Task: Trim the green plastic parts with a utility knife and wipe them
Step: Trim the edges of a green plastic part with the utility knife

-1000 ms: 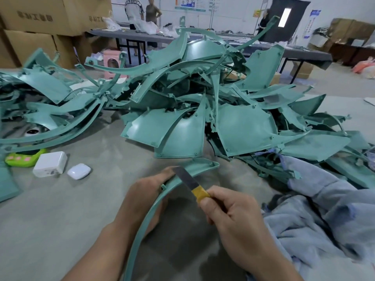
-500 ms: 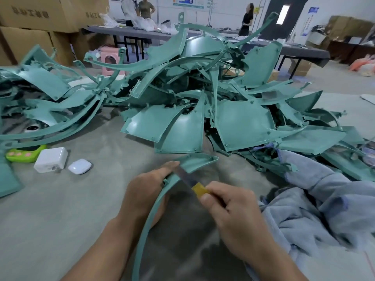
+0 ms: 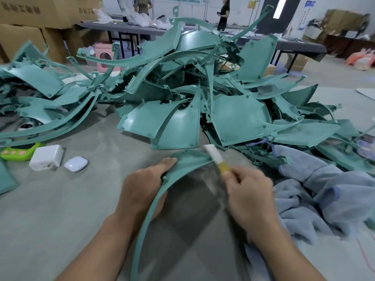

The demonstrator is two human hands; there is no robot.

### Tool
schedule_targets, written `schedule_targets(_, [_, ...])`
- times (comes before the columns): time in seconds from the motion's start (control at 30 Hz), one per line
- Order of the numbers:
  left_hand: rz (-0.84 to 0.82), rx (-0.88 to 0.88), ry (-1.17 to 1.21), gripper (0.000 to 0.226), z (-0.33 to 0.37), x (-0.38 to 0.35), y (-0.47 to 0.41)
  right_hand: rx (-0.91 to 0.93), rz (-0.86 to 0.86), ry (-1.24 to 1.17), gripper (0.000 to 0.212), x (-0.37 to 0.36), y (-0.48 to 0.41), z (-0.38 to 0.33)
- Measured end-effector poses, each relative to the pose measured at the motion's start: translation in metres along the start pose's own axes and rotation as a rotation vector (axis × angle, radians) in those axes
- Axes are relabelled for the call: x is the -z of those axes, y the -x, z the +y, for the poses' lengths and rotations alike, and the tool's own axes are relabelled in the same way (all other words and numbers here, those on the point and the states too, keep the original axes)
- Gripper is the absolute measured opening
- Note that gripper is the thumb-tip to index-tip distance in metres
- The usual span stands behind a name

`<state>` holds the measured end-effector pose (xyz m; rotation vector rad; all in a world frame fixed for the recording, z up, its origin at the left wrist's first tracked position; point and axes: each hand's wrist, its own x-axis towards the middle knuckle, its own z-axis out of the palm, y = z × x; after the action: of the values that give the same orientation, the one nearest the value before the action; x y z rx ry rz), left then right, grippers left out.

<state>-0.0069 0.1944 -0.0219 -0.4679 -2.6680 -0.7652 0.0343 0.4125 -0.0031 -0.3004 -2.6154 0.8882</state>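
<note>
Gripping the curved green part (image 3: pixel 188 161), thumb laid along its wide end, is the left hand (image 3: pixel 142 189). The right hand (image 3: pixel 249 195) pinches the yellow utility knife (image 3: pixel 218 160) (blurred), its blade at the part's far tip. Beyond both hands lies the pile of green parts (image 3: pixel 239 118); a blue cloth (image 3: pixel 324 189) bunches right of the right hand.

Curved part (image 3: pixel 178 165): was plain teal-green.
Piled parts (image 3: pixel 233 116): were the same teal-green, unpatterned.
Utility knife (image 3: pixel 218 159): had a yellow handle and a pale, blurred blade.
Cloth (image 3: pixel 324 189): was pale blue-grey.
Charger block (image 3: pixel 46 157): was white.
Earbud case (image 3: pixel 76 163): was glossy white.
Toy (image 3: pixel 18 153): was lime green with pink spots.
Stool (image 3: pixel 103 55): was pink.
Cardboard boxes (image 3: pixel 30 9): were brown with dark print.
</note>
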Motion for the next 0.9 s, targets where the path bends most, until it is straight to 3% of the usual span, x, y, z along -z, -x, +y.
schedule_targets(0.07, [0.020, -0.016, -0.008, 0.054, 0.001, 0.001, 0.001, -0.128, 0.034, -0.103, 0.037, 0.003, -0.005, 0.004])
schedule_targets(0.13, [0.066, -0.046, -0.077, 0.055, 0.002, 0.001, 0.000, -0.162, -0.067, -0.493, 0.034, 0.002, -0.004, 0.002])
schedule_targets(0.27, [0.192, -0.091, -0.289, 0.052, 0.012, 0.002, 0.002, -0.360, -0.535, -1.158, 0.027, 0.000, 0.003, -0.010])
schedule_targets(0.37, [0.204, -0.167, -0.332, 0.057, 0.021, -0.003, 0.001, -0.368, -0.708, -1.300, 0.020, 0.002, 0.003, -0.011])
schedule_targets(0.5, [0.044, -0.202, -0.253, 0.075, 0.032, 0.000, 0.009, -0.494, -0.648, -1.394, 0.017, 0.002, 0.001, -0.012])
schedule_targets(0.63, [0.067, -0.168, -0.016, 0.061, 0.027, 0.015, 0.012, -0.565, -0.499, -1.364, 0.017, 0.002, -0.002, -0.012])
schedule_targets(0.73, [0.137, -0.140, 0.311, 0.050, 0.014, 0.022, 0.011, -0.543, -0.438, -1.347, 0.015, -0.002, -0.003, -0.018])
schedule_targets(0.83, [0.310, 0.046, 0.783, 0.041, 0.004, 0.023, 0.007, -0.519, -0.391, -1.319, 0.029, -0.004, -0.006, -0.026])
schedule_targets(0.9, [0.481, 0.296, 0.969, 0.030, -0.003, 0.024, -0.005, -0.479, -0.385, -1.296, 0.031, 0.001, -0.016, -0.036])
